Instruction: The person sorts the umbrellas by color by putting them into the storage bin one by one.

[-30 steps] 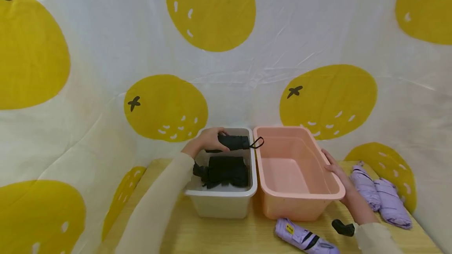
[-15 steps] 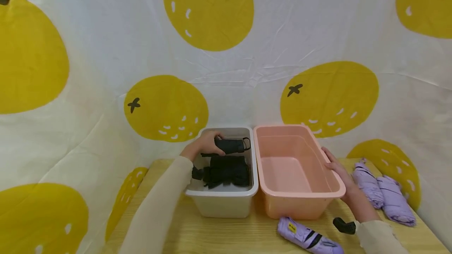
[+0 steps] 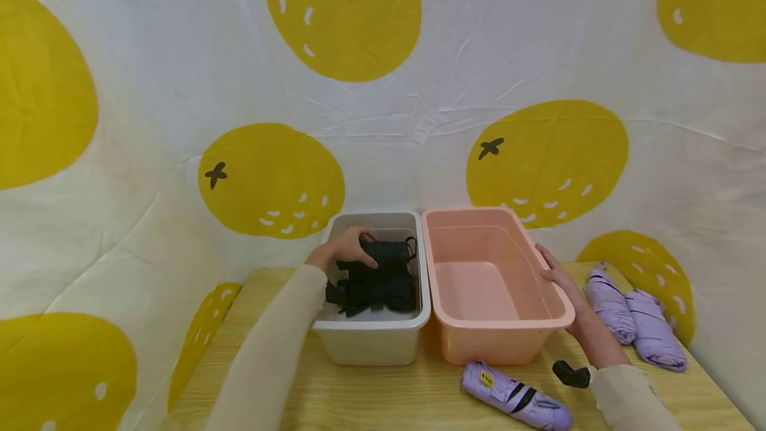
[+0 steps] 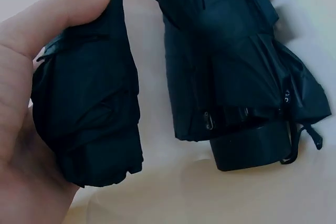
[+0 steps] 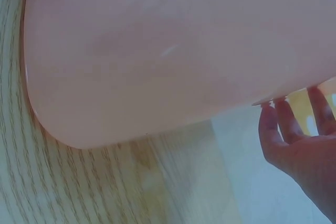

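Note:
My left hand (image 3: 349, 249) is inside the white plastic bin (image 3: 368, 346), gripping a black folding umbrella (image 3: 390, 255) with a wrist loop. In the left wrist view the thumb lies across its rolled cloth. Beside it a second black folding umbrella (image 4: 226, 72) lies in the same bin, its handle end showing a cord. Right of that bin stands a pink plastic bin (image 3: 503, 344), with nothing seen inside. My right hand (image 3: 562, 283) holds its right rim; the right wrist view shows fingertips against the outer side, the thumb hidden there.
A lilac folding umbrella (image 3: 516, 396) with a yellow tag lies in front of the pink bin, near a black handle (image 3: 571, 374). Two more lilac umbrellas (image 3: 610, 308) lie at the right. A fruit-print cloth (image 3: 383, 105) hangs behind the wooden table (image 3: 359, 394).
My left hand has lowered the black umbrella deeper into the white bin, alongside the other one. My right hand stays at the pink bin's rim. The head view has shifted slightly.

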Demonstrator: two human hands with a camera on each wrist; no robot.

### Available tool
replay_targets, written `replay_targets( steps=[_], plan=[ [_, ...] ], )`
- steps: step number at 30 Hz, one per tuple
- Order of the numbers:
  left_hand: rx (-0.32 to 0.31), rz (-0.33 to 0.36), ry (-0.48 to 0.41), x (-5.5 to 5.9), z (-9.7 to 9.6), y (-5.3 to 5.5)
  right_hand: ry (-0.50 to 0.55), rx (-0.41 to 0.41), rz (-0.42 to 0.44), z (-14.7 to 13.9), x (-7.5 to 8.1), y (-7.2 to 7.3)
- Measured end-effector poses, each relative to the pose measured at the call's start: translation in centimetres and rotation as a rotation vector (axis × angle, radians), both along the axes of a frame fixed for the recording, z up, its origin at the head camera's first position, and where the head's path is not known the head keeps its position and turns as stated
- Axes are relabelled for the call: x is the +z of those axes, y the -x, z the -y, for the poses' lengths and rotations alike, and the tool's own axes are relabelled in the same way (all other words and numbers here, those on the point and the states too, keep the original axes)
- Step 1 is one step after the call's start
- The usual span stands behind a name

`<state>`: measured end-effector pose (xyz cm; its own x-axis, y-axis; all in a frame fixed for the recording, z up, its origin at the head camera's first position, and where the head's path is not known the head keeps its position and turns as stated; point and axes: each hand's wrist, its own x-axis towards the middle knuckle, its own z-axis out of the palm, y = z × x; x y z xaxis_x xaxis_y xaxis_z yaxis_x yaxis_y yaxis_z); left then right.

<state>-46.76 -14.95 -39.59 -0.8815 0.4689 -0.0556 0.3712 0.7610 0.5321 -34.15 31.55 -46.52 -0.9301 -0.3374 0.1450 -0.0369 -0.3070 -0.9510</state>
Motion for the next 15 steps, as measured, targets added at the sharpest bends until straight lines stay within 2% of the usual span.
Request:
replay_targets(
  steps=[3, 9, 15],
  plan=[
    [0.000, 0.009, -0.008, -0.2, 0.0, 0.2, -0.011, -0.004, 0.003, 0.0, 0.2, -0.1],
    [0.032, -0.015, 0.045, -0.5, -0.2, 0.4, 0.003, 0.011, 0.005, 0.0, 0.4, -0.1],
    [0.072, -0.015, 0.043, -1.4, -0.4, 0.5, 0.028, 0.007, 0.021, 0.1, 0.0, -0.1]
  ],
)
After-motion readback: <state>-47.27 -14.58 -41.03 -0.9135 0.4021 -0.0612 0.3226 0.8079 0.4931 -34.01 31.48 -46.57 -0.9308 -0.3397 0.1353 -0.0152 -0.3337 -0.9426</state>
